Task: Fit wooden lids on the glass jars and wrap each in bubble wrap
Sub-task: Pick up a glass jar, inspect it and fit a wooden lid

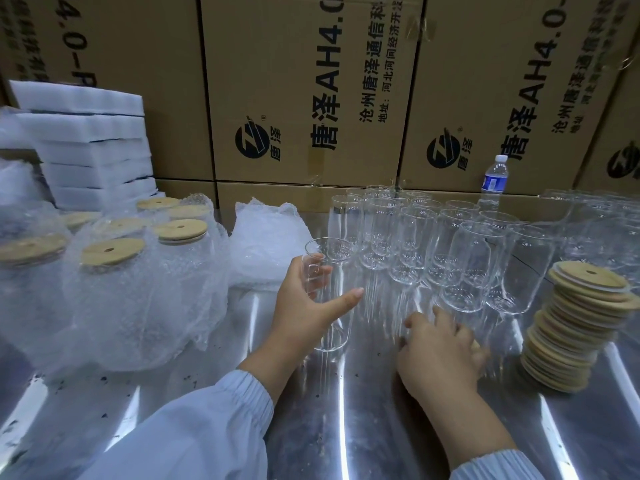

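Observation:
My left hand (304, 306) grips an empty clear glass jar (329, 296), upright at the middle of the shiny metal table (346, 427), thumb in front and fingers behind the glass. My right hand (440, 351) lies palm down beside it with curled fingers over a wooden lid (476, 344), of which only a sliver shows. A leaning stack of wooden lids (581, 327) stands at the right. Several empty jars (450, 244) crowd together behind my hands. At the left stand several lidded jars in bubble wrap (114, 292).
A loose heap of bubble wrap (270, 237) sits behind the held jar. White foam sheets (93, 143) are stacked at the back left. A water bottle (495, 178) stands against the wall of cardboard boxes (311, 98) that closes off the table's back.

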